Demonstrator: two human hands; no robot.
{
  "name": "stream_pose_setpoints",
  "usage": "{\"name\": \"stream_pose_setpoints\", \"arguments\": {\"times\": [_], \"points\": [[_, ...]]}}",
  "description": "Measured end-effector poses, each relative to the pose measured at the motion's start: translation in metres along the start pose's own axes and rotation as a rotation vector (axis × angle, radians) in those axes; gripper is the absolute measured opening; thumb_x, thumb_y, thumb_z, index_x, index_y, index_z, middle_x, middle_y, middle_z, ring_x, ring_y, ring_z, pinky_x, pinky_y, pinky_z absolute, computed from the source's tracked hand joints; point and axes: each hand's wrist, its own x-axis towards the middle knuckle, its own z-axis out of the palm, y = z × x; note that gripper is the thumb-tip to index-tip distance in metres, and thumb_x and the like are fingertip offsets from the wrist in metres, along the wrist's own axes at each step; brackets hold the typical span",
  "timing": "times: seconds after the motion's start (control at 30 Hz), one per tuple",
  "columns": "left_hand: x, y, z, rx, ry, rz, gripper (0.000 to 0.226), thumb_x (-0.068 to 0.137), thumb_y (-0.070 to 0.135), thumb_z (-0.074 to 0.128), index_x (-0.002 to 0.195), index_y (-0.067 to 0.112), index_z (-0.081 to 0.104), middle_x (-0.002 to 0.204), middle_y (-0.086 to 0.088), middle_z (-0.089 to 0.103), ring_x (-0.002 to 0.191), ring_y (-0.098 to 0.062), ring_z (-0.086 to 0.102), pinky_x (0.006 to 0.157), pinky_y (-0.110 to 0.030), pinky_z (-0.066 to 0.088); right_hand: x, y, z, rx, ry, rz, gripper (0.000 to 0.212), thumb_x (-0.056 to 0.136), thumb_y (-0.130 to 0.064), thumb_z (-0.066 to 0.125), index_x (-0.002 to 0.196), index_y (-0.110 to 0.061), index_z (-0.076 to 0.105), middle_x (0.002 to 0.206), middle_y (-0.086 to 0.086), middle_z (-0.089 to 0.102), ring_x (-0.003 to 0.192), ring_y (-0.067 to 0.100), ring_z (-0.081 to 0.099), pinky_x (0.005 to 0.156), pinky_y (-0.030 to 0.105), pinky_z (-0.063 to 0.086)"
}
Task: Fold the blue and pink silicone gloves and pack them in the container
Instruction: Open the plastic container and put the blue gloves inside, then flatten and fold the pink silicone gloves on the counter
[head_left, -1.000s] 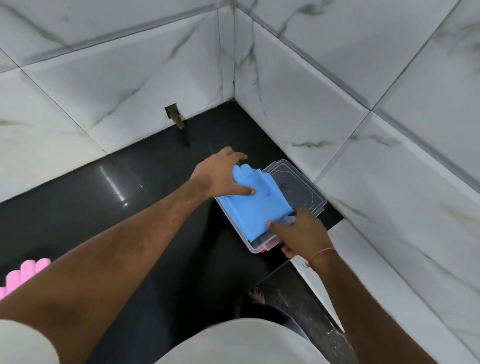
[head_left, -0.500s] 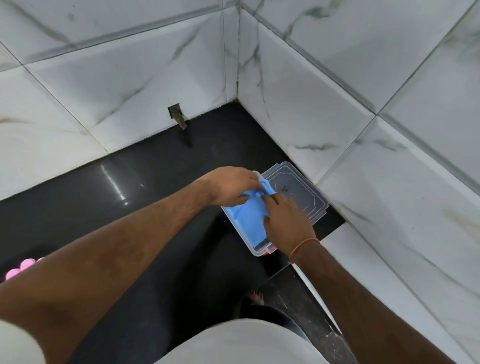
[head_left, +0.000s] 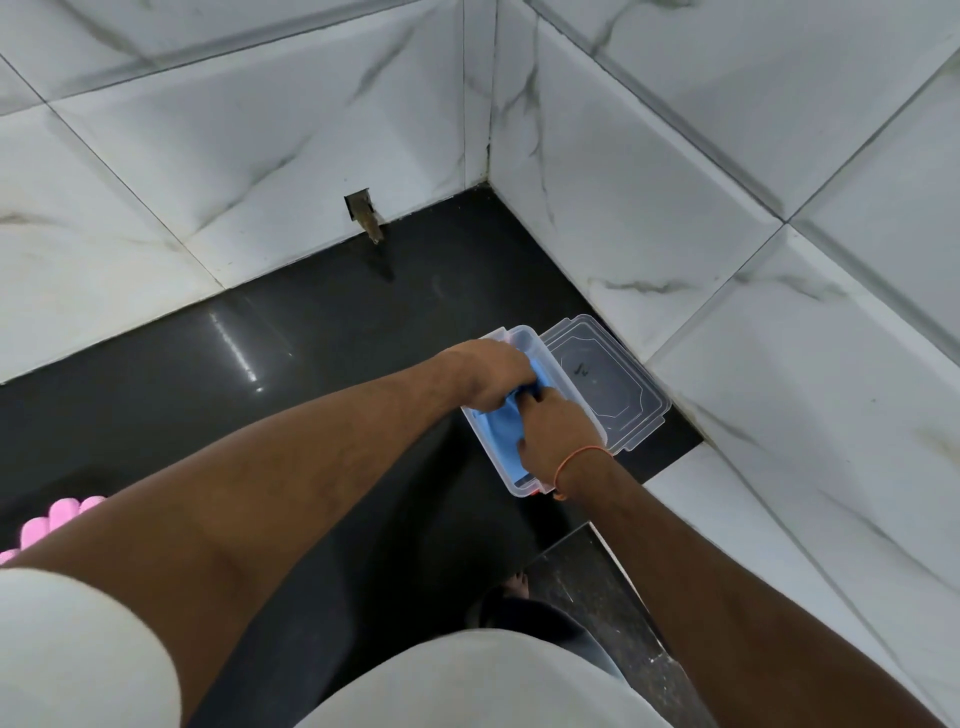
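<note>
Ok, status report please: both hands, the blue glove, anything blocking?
Left hand and right hand pressing blue glove into container. Pink glove unpacked, far left. Nothing blocking.

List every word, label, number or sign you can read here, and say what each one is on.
No text can be read.
Clear lid: a small dark mark near its middle, too small and blurred to read.
Clear container, blue glove, pink glove, black counter and wall tiles: no writing visible.

Nothing is readable; the clear lid (head_left: 597, 382) bears a small dark mark, perhaps embossed lettering.
</note>
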Motion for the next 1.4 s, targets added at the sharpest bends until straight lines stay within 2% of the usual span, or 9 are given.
{"name": "stream_pose_setpoints", "arguments": {"times": [0.27, 0.4, 0.5, 0.6, 0.7, 0.8, 0.97, 1.2, 1.4], "points": [[-0.003, 0.003, 0.011, -0.006, 0.0, 0.029, 0.043, 0.1, 0.013, 0.066, 0.142, 0.02, 0.069, 0.145, -0.004, 0.069, 0.137, -0.028, 0.062, 0.113, -0.043, 0.051, -0.004, -0.007, 0.002, 0.029, -0.041, 0.015, 0.055, 0.104, -0.025, 0.057, 0.156, -0.011, 0.043, 0.148, 0.015, 0.057, 0.126, 0.032, 0.064, 0.108, 0.042, 0.051], [-0.015, 0.009, -0.009, 0.234, 0.239, 0.023, 0.029, 0.097, 0.041, 0.067, 0.117, 0.025, 0.08, 0.119, -0.001, 0.076, 0.117, -0.027, 0.067, 0.093, -0.043, 0.058, -0.006, 0.005, -0.018, 0.149, 0.096, 0.049, 0.041, 0.103, -0.03, 0.058, 0.142, -0.018, 0.057, 0.129, 0.01, 0.07, 0.112, 0.031, 0.069, 0.098, 0.042, 0.055], [-0.029, 0.009, -0.011, 0.236, 0.419, -0.025, 0.04, 0.099, 0.055, 0.064, 0.12, 0.024, 0.077, 0.119, 0.001, 0.073, 0.112, -0.023, 0.062, 0.09, -0.038, 0.052, -0.01, 0.003, -0.029, 0.206, 0.208, 0.054, 0.035, 0.104, -0.033, 0.06, 0.135, -0.019, 0.06, 0.123, 0.007, 0.072, 0.103, 0.027, 0.07, 0.092, 0.037, 0.055], [-0.046, 0.004, -0.006, 0.203, 0.501, -0.104, 0.039, 0.103, 0.05, 0.063, 0.132, 0.026, 0.071, 0.13, 0.004, 0.07, 0.118, -0.019, 0.062, 0.098, -0.036, 0.052, -0.014, -0.011, -0.039, 0.198, 0.293, 0.02, 0.037, 0.104, -0.037, 0.061, 0.136, -0.019, 0.059, 0.124, 0.004, 0.071, 0.102, 0.024, 0.07, 0.089, 0.035, 0.056], [-0.072, -0.003, -0.001, 0.112, 0.548, -0.208, 0.049, 0.106, 0.046, 0.058, 0.151, 0.028, 0.059, 0.152, 0.006, 0.06, 0.141, -0.019, 0.054, 0.109, -0.037, 0.048, -0.013, -0.03, -0.047, 0.158, 0.362, -0.047, 0.037, 0.104, -0.033, 0.062, 0.137, -0.017, 0.058, 0.132, 0.004, 0.068, 0.113, 0.024, 0.067, 0.096, 0.036, 0.057], [-0.11, -0.017, 0.015, 0.056, 0.535, -0.347, 0.07, 0.11, 0.051, 0.048, 0.172, 0.024, 0.032, 0.179, 0.003, 0.033, 0.167, -0.023, 0.025, 0.127, -0.044, 0.033, -0.012, -0.064, -0.051, 0.151, 0.411, -0.159, 0.043, 0.104, -0.026, 0.061, 0.143, -0.01, 0.056, 0.147, 0.01, 0.061, 0.132, 0.029, 0.059, 0.111, 0.042, 0.051], [-0.18, -0.038, 0.06, 0.005, 0.485, -0.519, 0.079, 0.113, 0.059, 0.031, 0.177, 0.022, 0.002, 0.187, 0.001, -0.002, 0.172, -0.023, -0.007, 0.138, -0.055, 0.009, -0.01, -0.125, -0.042, 0.194, 0.369, -0.336, 0.066, 0.102, -0.029, 0.063, 0.162, -0.013, 0.038, 0.169, 0.007, 0.039, 0.155, 0.025, 0.038, 0.126, 0.043, 0.037], [-0.294, -0.052, 0.146, -0.117, 0.448, -0.788, 0.079, 0.114, 0.057, 0.031, 0.177, 0.023, -0.002, 0.186, 0.0, -0.006, 0.172, -0.026, -0.006, 0.137, -0.056, 0.012, -0.024, -0.231, 0.001, 0.187, 0.252, -0.575, 0.07, 0.103, -0.031, 0.061, 0.165, -0.028, 0.028, 0.173, -0.004, 0.028, 0.159, 0.021, 0.028, 0.118, 0.042, 0.048], [-0.389, -0.03, 0.231, -0.386, 0.376, -1.233, 0.085, 0.111, 0.054, 0.046, 0.177, 0.02, 0.004, 0.184, -0.006, 0.009, 0.164, -0.039, 0.02, 0.127, -0.057, 0.034, -0.05, -0.32, 0.052, 0.183, 0.035, -0.689, 0.066, 0.105, -0.029, 0.059, 0.165, -0.026, 0.032, 0.167, -0.002, 0.036, 0.15, 0.025, 0.04, 0.116, 0.042, 0.047]]}}
